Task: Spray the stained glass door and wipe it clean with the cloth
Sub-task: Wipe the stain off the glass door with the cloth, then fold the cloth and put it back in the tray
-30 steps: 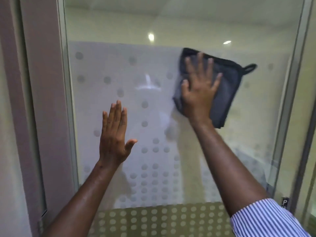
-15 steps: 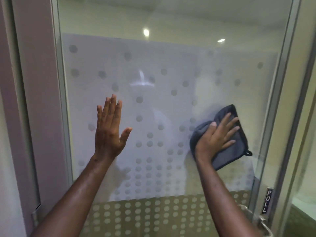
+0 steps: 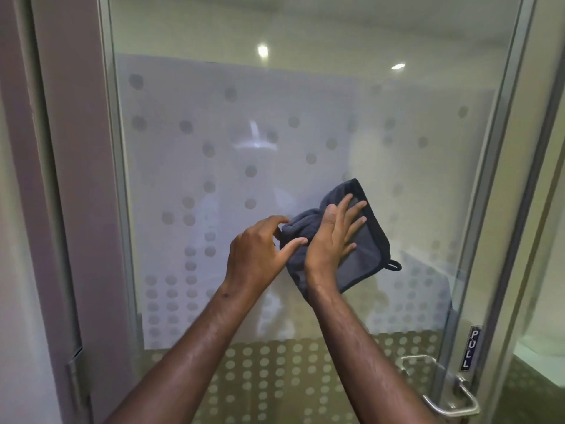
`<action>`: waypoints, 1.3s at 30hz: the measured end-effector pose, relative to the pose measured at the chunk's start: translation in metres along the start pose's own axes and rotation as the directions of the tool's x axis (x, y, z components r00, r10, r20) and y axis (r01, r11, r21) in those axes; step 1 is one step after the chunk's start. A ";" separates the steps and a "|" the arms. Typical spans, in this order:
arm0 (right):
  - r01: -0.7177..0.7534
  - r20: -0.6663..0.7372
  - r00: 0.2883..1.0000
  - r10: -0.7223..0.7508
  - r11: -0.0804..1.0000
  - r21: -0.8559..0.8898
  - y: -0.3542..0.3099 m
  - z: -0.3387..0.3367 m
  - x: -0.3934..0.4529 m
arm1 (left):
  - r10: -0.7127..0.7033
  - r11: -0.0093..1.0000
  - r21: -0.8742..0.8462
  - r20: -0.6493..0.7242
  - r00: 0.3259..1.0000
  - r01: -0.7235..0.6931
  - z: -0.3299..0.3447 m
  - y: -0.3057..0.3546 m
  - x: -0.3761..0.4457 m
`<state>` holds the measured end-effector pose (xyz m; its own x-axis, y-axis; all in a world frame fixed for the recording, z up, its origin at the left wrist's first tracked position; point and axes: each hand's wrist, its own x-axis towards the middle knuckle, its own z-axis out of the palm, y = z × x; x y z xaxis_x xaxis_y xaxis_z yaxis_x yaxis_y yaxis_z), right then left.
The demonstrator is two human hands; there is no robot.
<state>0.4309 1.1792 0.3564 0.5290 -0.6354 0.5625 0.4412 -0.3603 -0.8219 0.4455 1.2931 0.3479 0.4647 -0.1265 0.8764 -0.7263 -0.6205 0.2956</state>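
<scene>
A frosted glass door point(image 3: 214, 166) with a dotted pattern fills the view. A dark grey cloth point(image 3: 363, 249) with a black hem and a small hanging loop lies against the glass right of centre. My right hand point(image 3: 333, 237) presses flat on the cloth, fingers spread. My left hand point(image 3: 260, 252) is just to its left, its thumb and fingers pinching the bunched left edge of the cloth. No spray bottle is in view.
A metal door frame point(image 3: 501, 185) runs down the right side, with a "PULL" label point(image 3: 470, 347) and a steel lever handle point(image 3: 452, 399) at the lower right. A purple-grey post point(image 3: 70, 179) stands to the left of the glass.
My left hand has left the glass at the left and come over to the cloth's left edge. The right hand with the cloth moved from the top right down to mid-height.
</scene>
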 end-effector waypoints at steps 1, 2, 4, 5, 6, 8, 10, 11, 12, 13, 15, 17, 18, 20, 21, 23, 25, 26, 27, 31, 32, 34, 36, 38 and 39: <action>0.007 0.017 1.000 -0.007 1.000 0.013 0.001 -0.003 -0.001 | -0.021 1.000 0.003 0.006 1.000 0.021 0.001 0.002 0.002; 0.018 0.036 0.999 -0.019 1.000 0.026 0.001 -0.006 -0.003 | -0.054 0.999 -0.003 0.016 0.998 0.054 0.001 0.002 0.004; 0.043 0.094 0.994 -0.047 0.998 0.042 0.004 -0.012 -0.007 | -0.145 0.984 -0.096 0.063 0.987 0.151 0.001 0.002 0.007; 0.064 0.137 0.988 -0.069 0.997 0.043 0.007 -0.017 -0.009 | -0.195 0.960 -0.186 0.099 0.976 0.211 -0.001 0.003 0.008; 0.094 0.188 0.977 -0.100 0.995 0.038 0.009 -0.024 -0.012 | -0.245 0.917 -0.288 0.142 0.959 0.277 -0.004 0.004 0.009; 0.152 0.314 0.936 -0.158 0.987 0.043 0.012 -0.039 -0.021 | -0.322 0.791 -0.473 0.215 0.922 0.387 -0.012 0.011 0.011; 0.122 0.418 0.899 -0.129 0.992 0.044 0.012 -0.055 -0.030 | -0.359 0.673 -0.592 0.262 0.896 0.443 -0.021 0.019 0.012; 0.085 0.454 0.887 -0.087 0.996 0.025 0.011 -0.061 -0.036 | -0.368 0.634 -0.620 0.285 0.885 0.463 -0.027 0.025 0.012; 0.054 0.490 0.870 -0.050 0.999 0.006 0.007 -0.065 -0.044 | -0.370 0.599 -0.639 0.314 0.874 0.483 -0.031 0.031 0.012; 0.029 0.529 0.848 -0.027 1.000 0.003 0.004 -0.067 -0.051 | -0.368 0.561 -0.657 0.347 0.863 0.503 -0.034 0.037 0.010; 0.022 0.608 0.792 -0.051 0.998 0.055 0.000 -0.068 -0.062 | -0.364 0.505 -0.674 0.400 0.841 0.539 -0.039 0.046 0.007; -0.022 0.623 0.782 -0.038 0.996 0.089 -0.002 -0.069 -0.070 | -0.375 0.491 -0.660 0.429 0.822 0.569 -0.039 0.050 0.002; -0.085 0.614 0.790 0.013 0.992 0.089 -0.003 -0.070 -0.072 | -0.383 0.474 -0.655 0.449 0.808 0.589 -0.038 0.050 -0.001; -0.298 0.600 0.779 0.180 0.949 0.102 -0.002 -0.070 -0.073 | -0.390 0.405 -0.656 0.506 0.769 0.637 -0.038 0.047 -0.009; -0.423 0.608 0.751 0.257 0.894 0.145 0.002 -0.070 -0.074 | -0.391 0.373 -0.656 0.530 0.752 0.656 -0.037 0.045 -0.015; -0.667 0.668 0.652 0.360 0.692 0.278 0.012 -0.069 -0.077 | -0.414 0.336 -0.679 0.516 0.750 0.653 -0.035 0.037 -0.031; -0.813 0.733 0.543 0.409 0.474 0.338 0.022 -0.070 -0.082 | -0.476 0.397 -0.712 0.379 0.793 0.579 -0.033 0.021 -0.053; -0.855 0.760 0.490 0.426 0.405 0.324 0.027 -0.072 -0.085 | -0.510 0.465 -0.701 0.287 0.811 0.541 -0.032 0.010 -0.066; -0.884 0.783 0.442 0.437 0.362 0.297 0.032 -0.074 -0.087 | -0.541 0.533 -0.665 0.208 0.815 0.523 -0.031 -0.003 -0.080; -0.918 0.849 0.369 0.377 0.289 0.271 0.043 -0.080 -0.090 | -0.649 0.582 -0.490 0.201 0.734 0.649 -0.023 -0.045 -0.131; -0.917 0.856 0.369 0.362 0.292 0.272 0.043 -0.081 -0.090 | -0.677 0.535 -0.467 0.261 0.688 0.704 -0.021 -0.050 -0.139; -0.917 0.856 0.370 0.362 0.292 0.273 0.045 -0.083 -0.090 | -0.666 0.373 -0.465 0.468 0.581 0.803 -0.019 -0.051 -0.149; -0.921 0.852 0.360 0.380 0.291 0.259 0.048 -0.083 -0.089 | -0.502 0.028 -0.464 0.760 0.414 0.885 -0.021 -0.046 -0.153; -0.925 0.848 0.350 0.399 0.290 0.245 0.050 -0.085 -0.088 | -0.348 -0.242 -0.379 0.893 0.285 0.893 -0.025 -0.046 -0.154; -0.927 0.844 0.346 0.410 0.285 0.242 0.053 -0.086 -0.088 | -0.312 -0.300 -0.360 0.912 0.266 0.883 -0.024 -0.050 -0.157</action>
<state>0.3452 1.1569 0.2557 0.9758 0.2083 -0.0667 -0.1894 0.6519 -0.7343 0.3965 1.3627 0.2050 0.8118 -0.5464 -0.2061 0.4463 0.3530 0.8223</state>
